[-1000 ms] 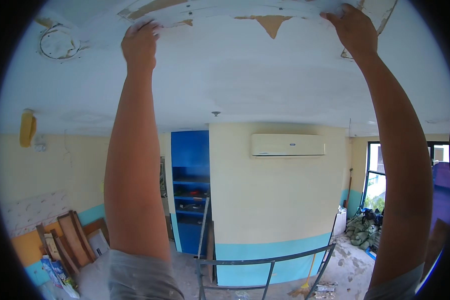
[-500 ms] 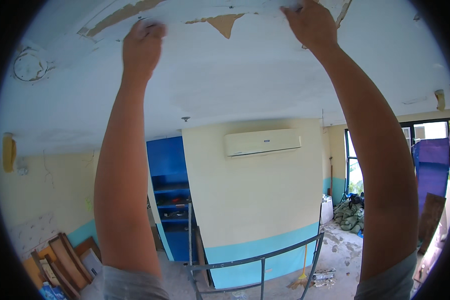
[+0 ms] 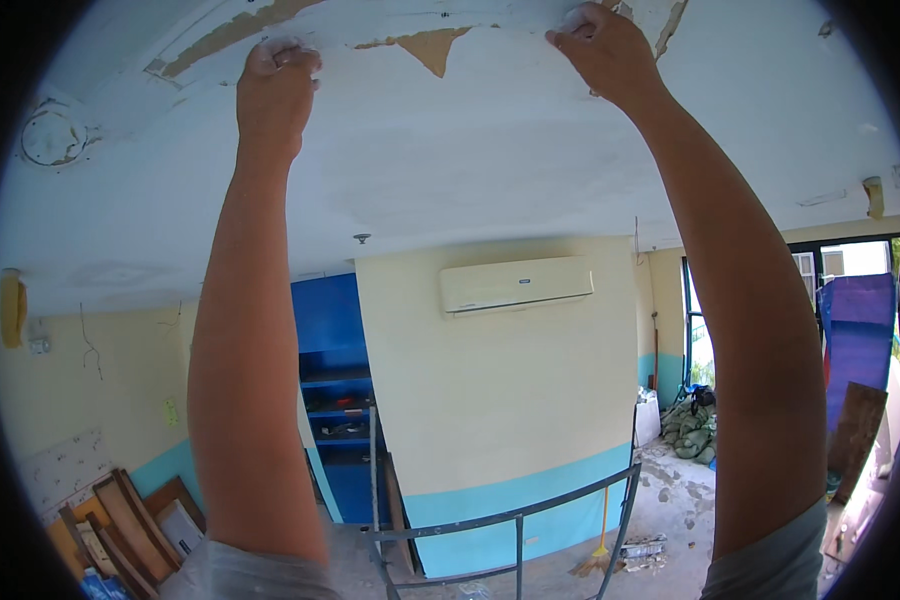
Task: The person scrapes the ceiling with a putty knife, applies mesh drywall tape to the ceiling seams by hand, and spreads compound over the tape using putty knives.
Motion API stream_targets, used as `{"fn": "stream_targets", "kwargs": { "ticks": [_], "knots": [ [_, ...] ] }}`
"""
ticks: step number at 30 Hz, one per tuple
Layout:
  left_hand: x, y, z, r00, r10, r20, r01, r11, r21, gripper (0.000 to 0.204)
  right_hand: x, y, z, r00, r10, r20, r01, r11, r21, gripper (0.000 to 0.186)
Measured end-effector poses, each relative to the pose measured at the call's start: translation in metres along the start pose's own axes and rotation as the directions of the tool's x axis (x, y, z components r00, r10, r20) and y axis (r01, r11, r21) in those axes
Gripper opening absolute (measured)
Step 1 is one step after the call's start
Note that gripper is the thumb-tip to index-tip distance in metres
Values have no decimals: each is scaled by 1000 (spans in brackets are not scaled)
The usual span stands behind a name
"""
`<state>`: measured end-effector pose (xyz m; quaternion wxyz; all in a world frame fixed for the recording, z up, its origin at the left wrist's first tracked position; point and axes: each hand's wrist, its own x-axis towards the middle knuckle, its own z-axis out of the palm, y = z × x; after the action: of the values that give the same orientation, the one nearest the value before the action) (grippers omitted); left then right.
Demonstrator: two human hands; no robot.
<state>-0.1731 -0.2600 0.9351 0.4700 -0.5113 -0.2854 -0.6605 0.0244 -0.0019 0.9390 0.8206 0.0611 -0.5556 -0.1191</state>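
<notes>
Both my arms reach up to the white ceiling (image 3: pixel 420 150), which has torn patches of bare brown board. My left hand (image 3: pixel 280 82) is raised at the left, close beside a long brown strip (image 3: pixel 235 38). Its fingers are curled in and look dusted white; whatever they may hold is hidden. At the upper right, my right hand (image 3: pixel 602 52) has its thumb and fingers drawn together near another torn edge (image 3: pixel 670 28). I cannot make out what is in them. A triangular brown patch (image 3: pixel 435 50) lies between the two hands.
A dark metal frame rail (image 3: pixel 460 530) stands below me. Beyond it are a wall-mounted air conditioner (image 3: pixel 517 286), blue shelves (image 3: pixel 335 375) and a broom (image 3: pixel 600 545). Wooden boards (image 3: pixel 135 520) lean at the lower left; green sacks (image 3: pixel 690 430) lie by the window at right.
The view has shifted slightly, so the room sits a little further left. My right hand shows slightly lower in the picture; my left hand's fingers are less blurred.
</notes>
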Motion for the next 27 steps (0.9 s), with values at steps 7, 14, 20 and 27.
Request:
{"fn": "stream_targets", "kwargs": {
  "ticks": [7,14,20,27],
  "knots": [
    [10,-4,-22,1000,3,24,-3,1000,-18,48,-6,25,9,996,78,-53,-87,979,-187,43],
    [16,1,-50,997,-73,35,71,996,56,48,-14,34,6,987,37,158,-37,999,-1,38],
    [16,8,-63,987,-160,24,157,983,99,52,-15,21,3,952,113,284,-126,992,27,42],
    [19,11,-70,982,-167,85,151,974,168,55,-18,10,23,976,44,214,-85,978,190,51]
  ]
}}
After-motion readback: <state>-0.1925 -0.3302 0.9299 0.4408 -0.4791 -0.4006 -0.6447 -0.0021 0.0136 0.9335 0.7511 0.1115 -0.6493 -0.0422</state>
